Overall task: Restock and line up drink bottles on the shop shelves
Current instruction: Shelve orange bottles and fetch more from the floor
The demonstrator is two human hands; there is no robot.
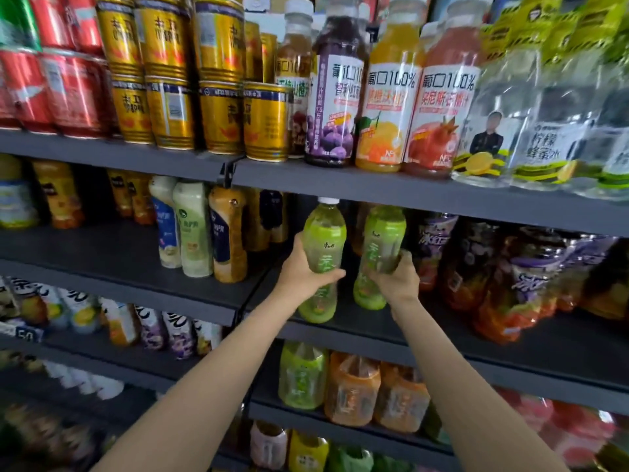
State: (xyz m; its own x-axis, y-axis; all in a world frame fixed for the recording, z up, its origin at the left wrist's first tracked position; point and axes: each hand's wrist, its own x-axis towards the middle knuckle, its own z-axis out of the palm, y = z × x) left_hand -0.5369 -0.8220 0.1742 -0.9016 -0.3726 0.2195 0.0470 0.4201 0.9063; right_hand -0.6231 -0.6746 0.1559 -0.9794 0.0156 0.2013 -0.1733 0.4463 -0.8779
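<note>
On the grey middle shelf [442, 338], taken here as the landmark, a person worked two green tea bottles into place. Far to the left of that shelf and above it stood red cans [68, 90] and stacked gold cans [211, 107]; level with it, on the neighbouring board, stood pale milk-drink bottles [190, 229] beside an amber bottle [228, 233].

Over the shelf's left end, the left hand [303, 270] wrapped its fingers and thumb around the middle of the left green bottle [323, 233], white-capped and leaning slightly, its base at the shelf's front lip; whether it rested there or was lifted could not be told. Just beside it, further right on the same shelf, the right hand [398, 281] clutched the lower half of the right green bottle [383, 240], fingers curled round its far side, the base close to the shelf surface.

Directly above the shelf, juice bottles [388, 107] with white labels stood in a row, followed by clear lemon-water bottles [531, 131]. On the shelf's right half sat dark purple-labelled tea bottles [524, 277], blurred. Below the shelf, a green bottle and orange bottles [350, 390] filled the next level.
</note>
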